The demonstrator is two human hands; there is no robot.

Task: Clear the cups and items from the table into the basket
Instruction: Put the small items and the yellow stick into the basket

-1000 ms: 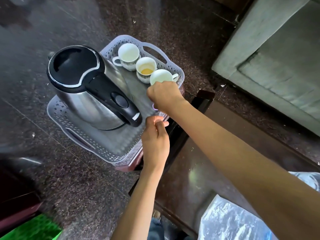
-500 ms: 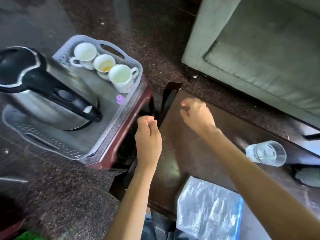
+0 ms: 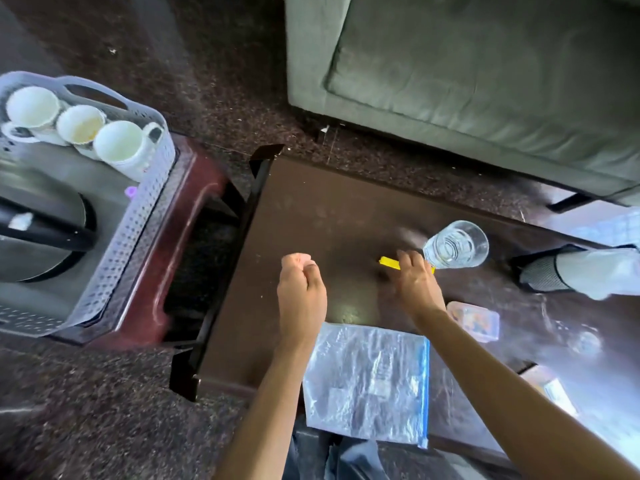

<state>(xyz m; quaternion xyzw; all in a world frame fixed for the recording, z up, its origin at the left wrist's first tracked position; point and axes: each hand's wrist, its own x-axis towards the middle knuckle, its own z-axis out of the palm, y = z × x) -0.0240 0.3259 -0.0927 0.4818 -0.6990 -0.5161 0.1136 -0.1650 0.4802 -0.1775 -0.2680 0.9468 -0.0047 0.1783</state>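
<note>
The grey perforated basket point(image 3: 145, 216) stands on a maroon stool at the left, holding three white cups point(image 3: 117, 147), a steel kettle point(image 3: 38, 233) and a small purple item point(image 3: 131, 191). On the dark table point(image 3: 311, 209) a small yellow object point(image 3: 388, 261) lies beside a clear glass point(image 3: 456, 244). My right hand point(image 3: 415, 282) reaches over the yellow object, fingers spread and touching it; whether it grips is unclear. My left hand point(image 3: 300, 296) hovers over the table with loosely curled fingers, holding nothing.
A clear zip bag point(image 3: 367, 382) lies at the table's near edge. A small plastic box point(image 3: 476, 318), a black-and-white pouch point(image 3: 568, 271) and more clear items sit at the right. A grey sofa point(image 3: 485, 64) stands behind the table.
My right hand left the cup in the basket and swung right across the table to the yellow object. My left hand moved off the basket rim to above the table. The view panned right.
</note>
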